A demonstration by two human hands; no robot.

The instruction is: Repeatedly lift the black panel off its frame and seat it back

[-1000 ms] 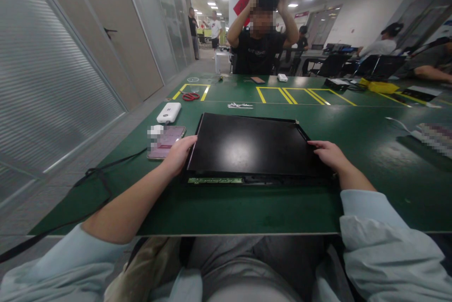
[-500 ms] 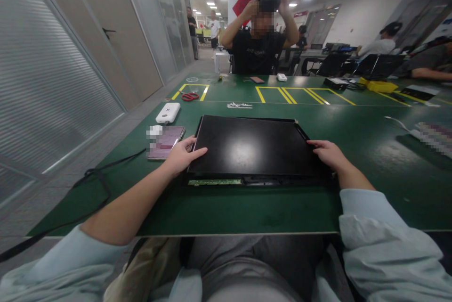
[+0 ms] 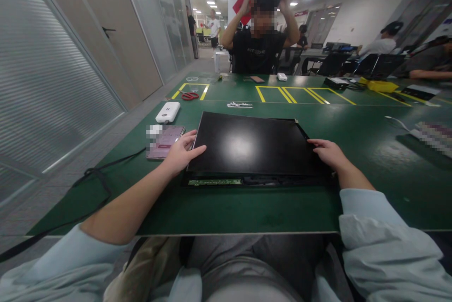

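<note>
A flat black panel (image 3: 247, 144) lies over a black frame (image 3: 282, 182) on the green table, its left side raised a little. My left hand (image 3: 182, 152) grips the panel's left edge, thumb on the top face and fingers at the side. At the right edge, my right hand (image 3: 326, 153) holds the frame's side with its fingertips; its lower fingers are partly hidden. A green circuit strip (image 3: 214, 182) shows along the frame's near edge, below the panel.
Left of the panel lie a phone (image 3: 165, 142) and a white power bank (image 3: 168, 112). Red-handled scissors (image 3: 189, 96) and small white pieces (image 3: 239, 104) lie farther back. A person (image 3: 259, 43) sits opposite. A white cable (image 3: 399, 123) is at the right.
The panel's left side has risen slightly with my left hand. My right hand has hardly moved. The person opposite has shifted their hands on the headset.
</note>
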